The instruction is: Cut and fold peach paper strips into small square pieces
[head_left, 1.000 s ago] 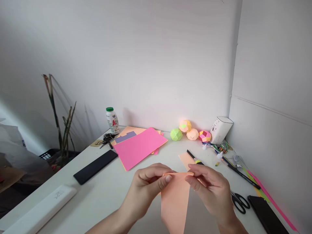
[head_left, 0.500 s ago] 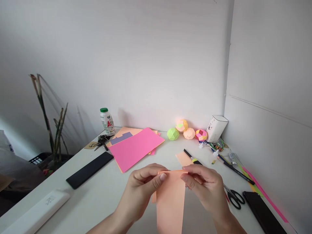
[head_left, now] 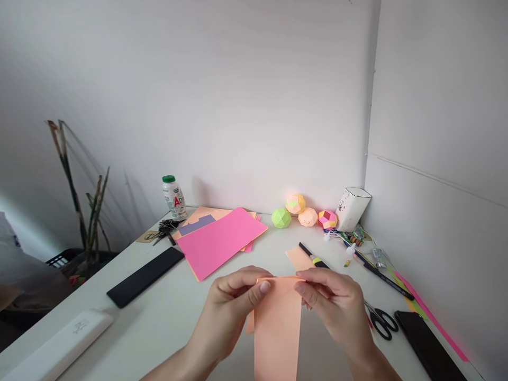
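Two hands share one sheet at the bottom centre: our left hand [head_left: 238,301] pinches the top left corner of a peach paper strip [head_left: 278,333] between thumb and finger, and our right hand [head_left: 337,301] pinches the top right corner in a matching grip. The strip stretches down from there in front of the white counter [head_left: 159,328], and the picture's lower border cuts off its end. We cannot see most of the fingers behind it. A peach scrap [head_left: 250,323] peeks out beside our left hand, too covered for us to tell whether it belongs to the strip. Our right hand hides the near end of a black-and-yellow tool [head_left: 316,261] and part of the scissors [head_left: 383,321]; the black phone [head_left: 428,344] and the white case [head_left: 59,349] run out of view.

Compared with a second ago, our view has turned slightly right, more of the scissors shows, and the strip hangs straighter. Both pinches stay as they were.
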Tool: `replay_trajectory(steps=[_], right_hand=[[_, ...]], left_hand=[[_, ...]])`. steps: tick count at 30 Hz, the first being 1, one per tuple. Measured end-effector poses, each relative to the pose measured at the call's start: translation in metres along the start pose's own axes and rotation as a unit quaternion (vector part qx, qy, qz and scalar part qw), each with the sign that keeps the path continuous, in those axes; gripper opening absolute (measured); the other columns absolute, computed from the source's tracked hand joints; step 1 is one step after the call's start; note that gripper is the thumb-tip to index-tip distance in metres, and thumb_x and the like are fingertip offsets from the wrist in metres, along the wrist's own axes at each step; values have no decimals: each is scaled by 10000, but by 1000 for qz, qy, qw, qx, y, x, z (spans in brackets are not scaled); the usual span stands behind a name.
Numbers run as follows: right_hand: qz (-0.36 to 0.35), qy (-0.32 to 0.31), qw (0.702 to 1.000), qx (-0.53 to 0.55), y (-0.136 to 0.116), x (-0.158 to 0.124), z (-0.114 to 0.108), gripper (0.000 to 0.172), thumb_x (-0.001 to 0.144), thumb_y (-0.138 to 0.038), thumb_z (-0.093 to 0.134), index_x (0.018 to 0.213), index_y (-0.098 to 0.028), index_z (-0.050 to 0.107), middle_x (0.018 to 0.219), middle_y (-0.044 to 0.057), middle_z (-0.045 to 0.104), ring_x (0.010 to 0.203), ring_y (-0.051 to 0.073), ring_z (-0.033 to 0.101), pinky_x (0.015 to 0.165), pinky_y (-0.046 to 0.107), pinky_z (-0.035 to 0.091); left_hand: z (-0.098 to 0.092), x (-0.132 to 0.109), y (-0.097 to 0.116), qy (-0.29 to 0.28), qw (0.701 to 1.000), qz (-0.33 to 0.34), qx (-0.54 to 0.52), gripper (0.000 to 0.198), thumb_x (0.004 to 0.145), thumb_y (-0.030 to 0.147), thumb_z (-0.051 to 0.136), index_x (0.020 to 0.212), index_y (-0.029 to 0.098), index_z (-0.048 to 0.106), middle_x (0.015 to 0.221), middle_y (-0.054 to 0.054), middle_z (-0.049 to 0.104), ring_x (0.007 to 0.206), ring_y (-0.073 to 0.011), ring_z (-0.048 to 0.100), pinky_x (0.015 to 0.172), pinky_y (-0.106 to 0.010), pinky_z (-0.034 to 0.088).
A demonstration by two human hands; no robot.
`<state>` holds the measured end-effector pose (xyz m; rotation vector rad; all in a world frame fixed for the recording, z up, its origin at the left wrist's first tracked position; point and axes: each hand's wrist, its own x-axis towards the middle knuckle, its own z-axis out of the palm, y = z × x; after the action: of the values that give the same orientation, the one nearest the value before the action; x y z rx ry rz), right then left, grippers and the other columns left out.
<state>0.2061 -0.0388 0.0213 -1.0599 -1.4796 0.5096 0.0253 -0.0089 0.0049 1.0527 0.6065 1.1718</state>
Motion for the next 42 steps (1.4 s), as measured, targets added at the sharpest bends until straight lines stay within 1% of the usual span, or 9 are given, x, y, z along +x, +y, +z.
replay_trajectory(steps=[3,7,14,18,25,30,36,42], right_hand=[[9,-3,1000,6,1,-1,0,59,786,-265,710,814,-221,738,571,-12,676,447,120,598,436,216,530],[18,-3,1000,10,2,-2,1,51,789,-268,704,790,-220,724,585,-7,675,464,126,606,435,218,531],[8,-11,1000,11,3,-1,-1,46,800,-257,698,780,-220,717,585,-8,658,483,125,601,432,215,509],[-1,-10,1000,16,5,-1,-1,32,804,-243,695,794,-225,719,596,-10,659,485,123,599,431,214,503],[-16,-9,1000,5,10,-2,-1,66,818,-277,686,799,-224,719,592,-2,645,477,130,587,413,225,505],[-30,-8,999,12,10,-2,-2,32,814,-236,690,815,-236,722,611,-10,651,491,124,593,424,215,503],[-47,-6,999,24,9,-2,-1,68,810,-191,691,828,-248,723,635,-14,664,496,119,593,432,207,498],[-18,-4,1000,20,10,-2,-1,36,799,-235,707,829,-239,726,641,-2,669,505,126,603,434,205,504]], left_hand=[[0,0,0,-4,1000,-5,-2,126,745,348,775,731,222,776,817,-58,699,793,-206,638,691,-303,517],[1,1,-1,0,1000,-2,-21,101,747,329,776,727,230,777,813,-48,701,793,-194,638,698,-293,513],[2,1,1,-4,999,-9,-30,110,721,330,798,705,224,776,773,-47,691,764,-182,619,653,-278,494],[4,2,2,-3,999,-13,-41,98,717,310,803,688,221,772,741,-33,676,711,-149,594,621,-252,474],[5,2,3,-1,998,-27,-59,109,694,313,819,675,216,773,706,-26,652,671,-131,562,586,-235,448],[4,3,1,-13,997,-18,-68,91,721,317,801,709,229,781,739,-25,660,689,-128,566,599,-231,455],[4,1,2,-19,998,0,-61,73,740,303,787,714,235,782,765,-27,673,707,-131,580,626,-235,471],[4,0,-1,-18,999,17,-47,59,767,287,764,732,244,783,779,-29,677,734,-141,595,653,-245,481]])
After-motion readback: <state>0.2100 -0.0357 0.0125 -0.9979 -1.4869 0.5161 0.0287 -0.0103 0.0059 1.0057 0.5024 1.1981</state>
